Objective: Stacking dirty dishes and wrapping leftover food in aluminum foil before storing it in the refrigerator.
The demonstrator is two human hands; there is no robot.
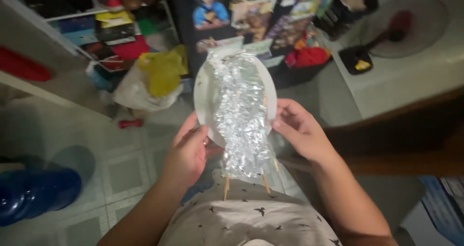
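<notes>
Both hands are gripping a white oval plate (202, 94) above the tiled floor (121, 168): left hand (186, 154) at its lower-left rim, right hand (299, 130) at its right rim. Crumpled silver foil (239, 115) is lying lengthwise on the plate, covering wooden skewers (225, 187); a yellow bag (162, 72) is sitting beyond.

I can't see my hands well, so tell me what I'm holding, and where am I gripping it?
A white plate with foil-wrapped skewers on it. The left hand grips its left rim, the right hand its right rim.
</notes>
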